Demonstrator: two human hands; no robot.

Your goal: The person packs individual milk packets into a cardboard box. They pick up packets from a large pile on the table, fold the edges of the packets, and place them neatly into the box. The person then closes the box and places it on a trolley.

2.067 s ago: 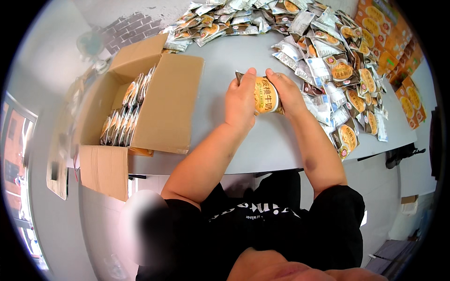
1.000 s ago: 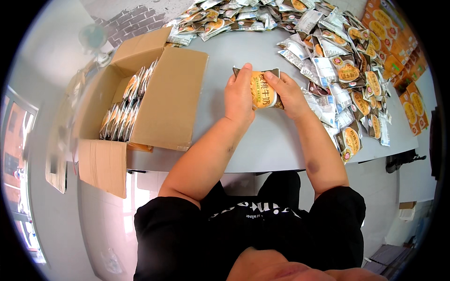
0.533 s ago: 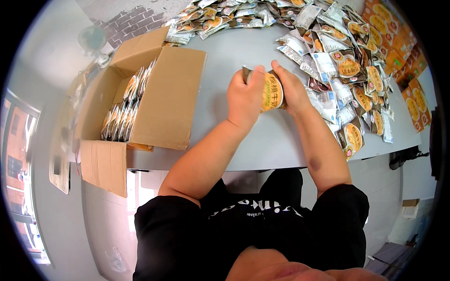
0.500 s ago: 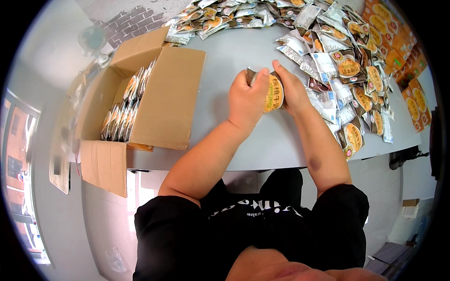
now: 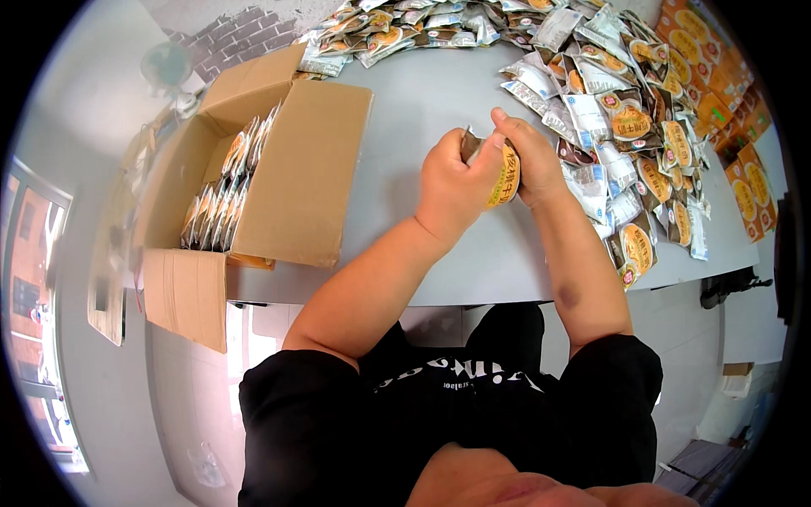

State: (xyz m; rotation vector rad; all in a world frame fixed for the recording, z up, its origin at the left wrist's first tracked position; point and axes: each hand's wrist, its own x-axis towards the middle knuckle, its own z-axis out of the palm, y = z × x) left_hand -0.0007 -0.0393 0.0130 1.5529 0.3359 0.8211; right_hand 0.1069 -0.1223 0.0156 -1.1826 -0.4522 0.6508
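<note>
Between my two hands, above the middle of the grey table (image 5: 397, 152), is a brown and yellow food pouch (image 5: 504, 179). My left hand (image 5: 452, 182) is closed on its left side, thumb across the front. My right hand (image 5: 534, 160) wraps the right side, its fingers partly hidden behind the pouch. Left of my hands stands an open cardboard box (image 5: 304, 177), where rows of similar pouches (image 5: 221, 207) stand on edge. A large loose pile of pouches (image 5: 629, 122) lies right of my hands, some brown side up, some silver side up.
More pouches (image 5: 422, 34) are heaped along the table's far edge. Box flaps stick out, one hanging over the near table edge (image 5: 186, 296). Orange printed cartons (image 5: 748, 190) are stacked beyond the right side. A clear plastic bag (image 5: 205, 465) lies on the floor at the lower left.
My left hand and the pouch have shifted slightly to the right, and the pouch is turned a little, showing less of its front. Both hands still hold it.
</note>
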